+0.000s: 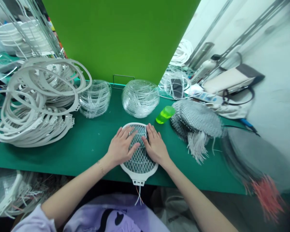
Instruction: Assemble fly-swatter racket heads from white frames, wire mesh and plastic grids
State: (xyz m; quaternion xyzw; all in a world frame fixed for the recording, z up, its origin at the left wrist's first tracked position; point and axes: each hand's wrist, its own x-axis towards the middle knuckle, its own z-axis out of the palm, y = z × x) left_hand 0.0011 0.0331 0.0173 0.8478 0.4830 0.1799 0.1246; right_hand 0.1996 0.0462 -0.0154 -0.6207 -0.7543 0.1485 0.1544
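Observation:
A white round frame with a grey wire mesh [140, 159] lies on the green table [87, 145] near its front edge, thin wires hanging from its neck. My left hand [122, 146] lies flat on the mesh's left side, fingers stretched out. My right hand [156, 145] lies flat on the right side, fingers stretched forward. Both hands press on the mesh and hold nothing.
A big heap of white ring frames [36, 103] fills the left. Two stacks of clear plastic grids [95, 96] [140, 96] stand behind the hands. A green bottle [164, 114] lies beside a pile of grey meshes [198, 119] at right. A green board [120, 35] rises behind.

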